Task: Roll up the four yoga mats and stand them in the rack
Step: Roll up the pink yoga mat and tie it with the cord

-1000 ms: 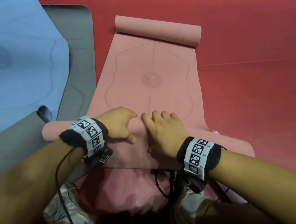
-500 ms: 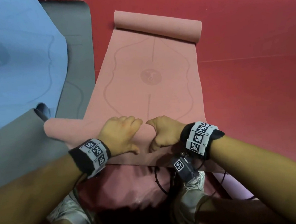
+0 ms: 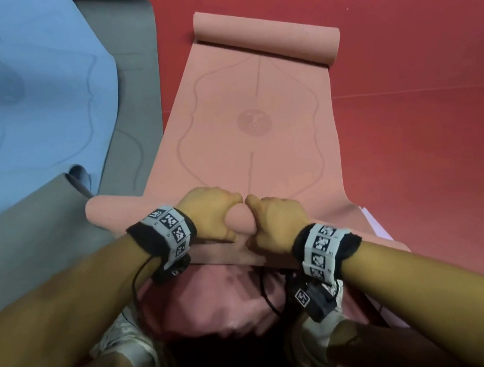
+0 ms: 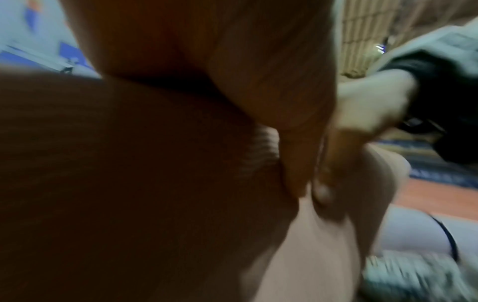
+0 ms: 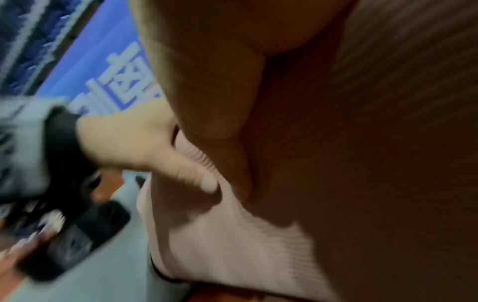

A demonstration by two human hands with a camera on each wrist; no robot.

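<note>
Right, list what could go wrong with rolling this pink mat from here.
1. Both hands, left hand and right hand, grip the pink mat near the roll's middle; its left end juts out unheld, so the roll may go cone-shaped.
2. That end overlaps the grey mat, which could drag or get caught.
3. The far end is already curled; the two rolls may meet and leave a loose bundle.

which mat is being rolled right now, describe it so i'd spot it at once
On the red floor, look at the rightmost of the spread mats, beside the grey mat and the blue mat. It is the salmon-pink yoga mat, the only one with both ends curled, its near roll gripped by the left hand and right hand.
</note>
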